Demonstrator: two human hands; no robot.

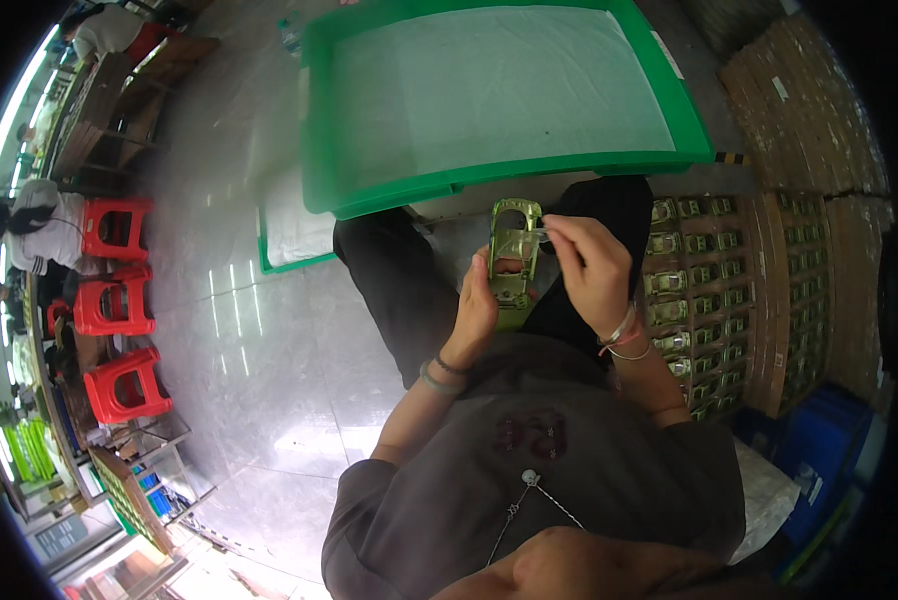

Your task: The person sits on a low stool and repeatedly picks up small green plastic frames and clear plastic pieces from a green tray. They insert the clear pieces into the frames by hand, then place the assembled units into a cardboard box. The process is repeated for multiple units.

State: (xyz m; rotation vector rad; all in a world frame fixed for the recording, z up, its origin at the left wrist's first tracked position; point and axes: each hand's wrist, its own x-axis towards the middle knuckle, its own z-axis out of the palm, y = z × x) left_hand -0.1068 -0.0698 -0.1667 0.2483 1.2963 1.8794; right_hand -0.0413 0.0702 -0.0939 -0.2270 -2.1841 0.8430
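Observation:
A translucent yellow-green plastic shell, long and frame-like with openings in it, is held upright over my lap. My left hand grips its lower left side, with fingers partly hidden behind it. At the shell's upper right edge, my right hand is closed in a pinch, thumb and forefinger together. A small clear sliver shows at those fingertips, too small to name; I cannot tell whether it is part of the shell.
A large green tray lined with a pale sheet lies just beyond my knees. Cardboard trays of similar green shells stand at my right, near a blue crate. Red stools and seated people line the left side.

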